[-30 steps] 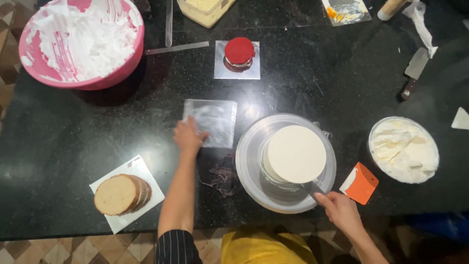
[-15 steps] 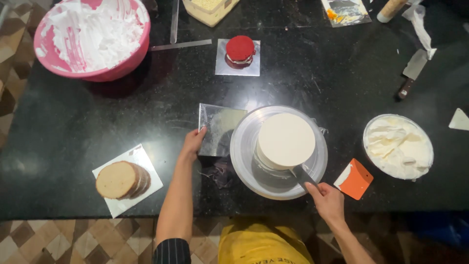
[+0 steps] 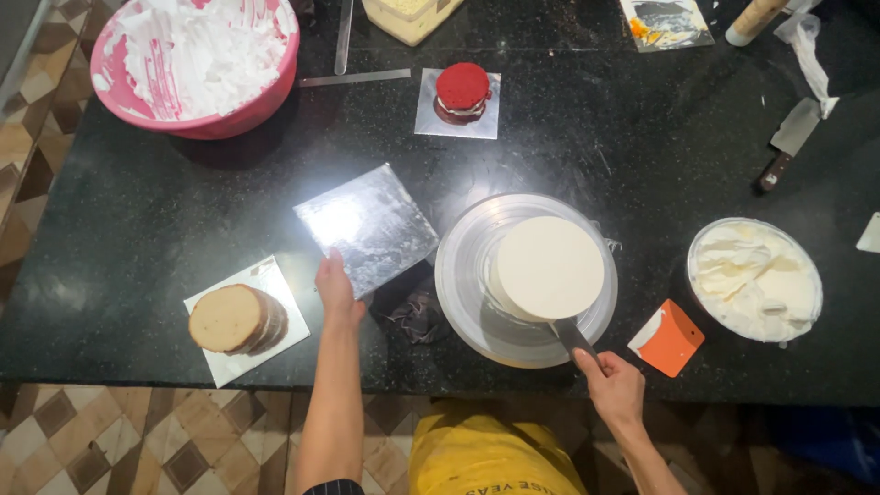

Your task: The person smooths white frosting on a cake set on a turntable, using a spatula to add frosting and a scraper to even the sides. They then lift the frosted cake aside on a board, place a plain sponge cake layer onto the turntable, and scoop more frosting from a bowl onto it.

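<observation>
My left hand [image 3: 336, 291] grips the near edge of a square silver cake board [image 3: 367, 226], lifted and tilted above the black counter. My right hand [image 3: 612, 385] holds the dark handle of a spatula [image 3: 570, 333] whose blade is under a round white frosted cake [image 3: 546, 267]. The cake sits slightly raised on a silver turntable [image 3: 467, 275]. An orange scraper [image 3: 669, 337] lies just right of my right hand.
A pink bowl of white cream [image 3: 194, 57] stands at the far left. A small red cake on a silver board [image 3: 461, 93] is at the back. Sliced sponge layers on a white board [image 3: 236, 318] lie near left. A bowl of cream [image 3: 753, 278] and a knife [image 3: 786, 142] are at right.
My left hand picked the silver board up off the counter and now holds it tilted beside the turntable. My right hand stayed on the spatula under the cake.
</observation>
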